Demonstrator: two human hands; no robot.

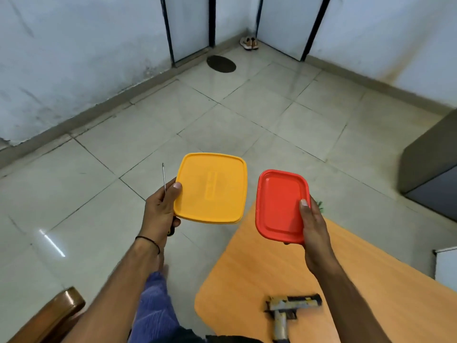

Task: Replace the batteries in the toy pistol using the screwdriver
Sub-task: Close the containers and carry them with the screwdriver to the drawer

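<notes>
My left hand (160, 209) holds a square yellow lidded container (212, 189) by its left edge, thumb on the lid. The same hand grips a screwdriver (164, 178); its thin metal shaft points up and its dark handle end shows below the palm. My right hand (314, 226) holds a red rectangular lidded container (279, 206) by its right side, thumb on top. Both containers hang in the air above the floor and the table's far end. The toy pistol (289, 310), silver and black, lies on the orange wooden table (247, 280) near me, below my right forearm.
A tiled floor spreads ahead, with a dark round mat (220, 63) and a pair of shoes (249, 43) near the far corner. A grey cabinet (432, 167) stands at right, a white object (446, 266) at the table's right edge, a wooden chair part (57, 313) at bottom left.
</notes>
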